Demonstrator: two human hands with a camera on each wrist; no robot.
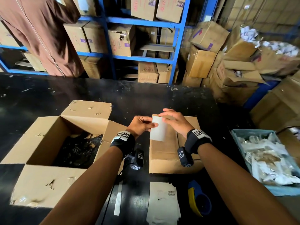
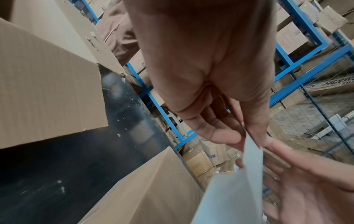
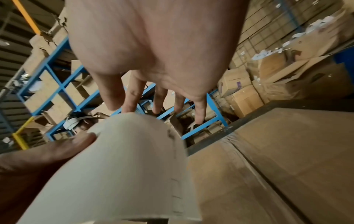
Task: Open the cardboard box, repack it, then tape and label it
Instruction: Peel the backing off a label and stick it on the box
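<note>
My left hand [image 1: 151,125] pinches the left edge of a white label [image 1: 159,131] between thumb and fingers. My right hand [image 1: 162,116] pinches the label's top corner with thumb and forefinger, its other fingers spread. The label curls upward [image 3: 124,166] just above a closed brown cardboard box [image 1: 165,156] whose centre seam shows. In the left wrist view the label [image 2: 239,189] stands edge-on between both hands. To the left, an open cardboard box [image 1: 45,133] has its flaps spread and dark items [image 1: 78,148] inside.
Near me on the black table lie printed label sheets [image 1: 162,203], a white strip [image 1: 117,203] and a blue and yellow tape dispenser [image 1: 197,198]. A blue tray [image 1: 251,131] of packets stands at the right. A person in brown [image 1: 40,30] stands by blue shelving stacked with cartons.
</note>
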